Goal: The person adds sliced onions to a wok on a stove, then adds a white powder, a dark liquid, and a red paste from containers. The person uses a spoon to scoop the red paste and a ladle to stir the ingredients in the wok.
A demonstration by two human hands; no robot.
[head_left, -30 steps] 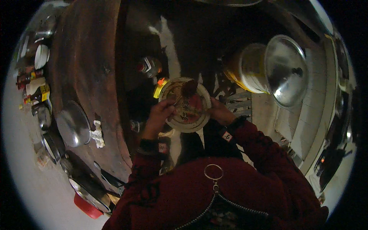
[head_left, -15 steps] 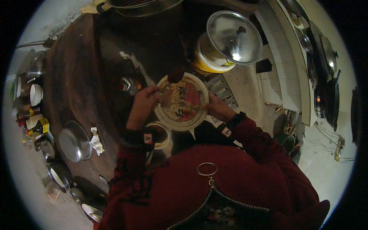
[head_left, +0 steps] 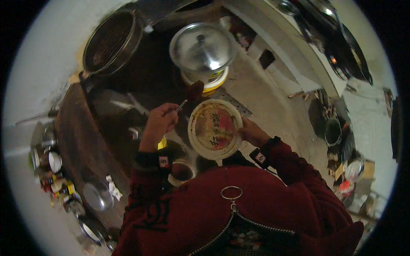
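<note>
My left hand (head_left: 159, 124) is closed on the thin handle of a spoon (head_left: 183, 105). A lump of dark red paste (head_left: 195, 91) covers the spoon's head, which points up and away from me. In my right hand (head_left: 255, 134) is a round, pale lid (head_left: 215, 129) with red and yellow markings and dark lettering, gripped at its right rim. The spoon is apart from the lid, above its upper left edge. Below my left wrist stands an open round tub (head_left: 182, 172) with dark contents, partly hidden by my sleeve and body.
A yellow and white bucket (head_left: 212, 88) stands beyond the lid, under a shiny domed metal cover (head_left: 202, 48). At the far left is a large round pan (head_left: 112, 42). On the brown table (head_left: 87, 132) sits a metal bowl (head_left: 98, 196); bottles and bowls line the left wall.
The left hand and spoon have come away from the lid's left side. In the right hand, the lid has shifted slightly right and nearer. The whole view has turned.
</note>
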